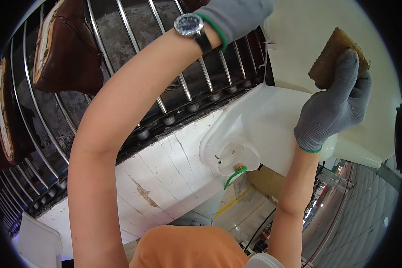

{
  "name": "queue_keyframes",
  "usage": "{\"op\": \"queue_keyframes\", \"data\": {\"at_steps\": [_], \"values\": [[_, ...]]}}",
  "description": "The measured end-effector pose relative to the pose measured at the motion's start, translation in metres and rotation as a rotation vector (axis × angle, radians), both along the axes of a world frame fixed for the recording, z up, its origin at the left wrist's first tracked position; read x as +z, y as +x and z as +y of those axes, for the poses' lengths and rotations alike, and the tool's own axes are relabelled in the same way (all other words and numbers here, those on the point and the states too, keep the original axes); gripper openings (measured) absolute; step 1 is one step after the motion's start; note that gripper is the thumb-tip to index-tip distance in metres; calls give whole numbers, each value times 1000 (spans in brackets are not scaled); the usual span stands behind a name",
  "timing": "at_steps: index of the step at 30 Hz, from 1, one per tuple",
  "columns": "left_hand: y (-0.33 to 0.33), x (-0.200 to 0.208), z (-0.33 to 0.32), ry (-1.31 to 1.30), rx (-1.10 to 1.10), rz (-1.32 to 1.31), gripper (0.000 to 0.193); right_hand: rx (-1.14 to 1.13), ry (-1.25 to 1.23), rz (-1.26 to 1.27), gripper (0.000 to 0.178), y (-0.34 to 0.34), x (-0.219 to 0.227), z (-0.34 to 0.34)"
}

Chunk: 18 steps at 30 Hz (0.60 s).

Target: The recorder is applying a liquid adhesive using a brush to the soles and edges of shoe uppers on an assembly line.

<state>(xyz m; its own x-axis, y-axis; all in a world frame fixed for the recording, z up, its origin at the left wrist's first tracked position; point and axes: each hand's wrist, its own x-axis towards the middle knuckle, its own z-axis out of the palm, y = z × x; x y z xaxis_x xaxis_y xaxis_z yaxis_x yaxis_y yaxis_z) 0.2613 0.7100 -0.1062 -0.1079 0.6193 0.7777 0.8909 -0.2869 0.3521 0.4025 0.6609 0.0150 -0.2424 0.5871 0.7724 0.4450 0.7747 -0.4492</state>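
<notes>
My right hand (pixel 337 96), in a grey knit glove with a green cuff, is raised at the right. Its thumb and fingers are closed on a flat, rough brown pad (pixel 334 53). My left hand (pixel 243 18), gloved the same way, reaches to the top edge over the roller conveyor (pixel 201 76). Its fingers are not clearly visible. A watch with a black strap (pixel 190 26) sits on the left wrist. On the rollers at the far left, dark brown leather shoe uppers (pixel 76 49) lie tilted, with pale undersides showing; another shoe upper (pixel 20 120) is beside them.
A white plastic container (pixel 230 154) at the conveyor's near side holds a green-handled brush (pixel 237 174). White cracked boarding (pixel 165 161) runs along the conveyor's edge. A cream machine panel (pixel 295 35) stands at the right. A white tray (pixel 38 241) is at lower left.
</notes>
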Motion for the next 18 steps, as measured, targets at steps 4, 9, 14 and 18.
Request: {"op": "queue_keyframes", "data": {"at_steps": [4,9,14,18], "values": [[24,-4,-3,-281,-398,-742,15,12,-12,36,29,-1,-1,0],[69,-19,-30,-506,-759,-981,26,18,-42,52,29,0,0,-1],[76,-28,-36,-611,-611,-61,23,-3,-14,-22,30,0,0,-1],[77,-38,-17,-577,-549,31,28,1,-16,9,34,1,-1,0]]}}
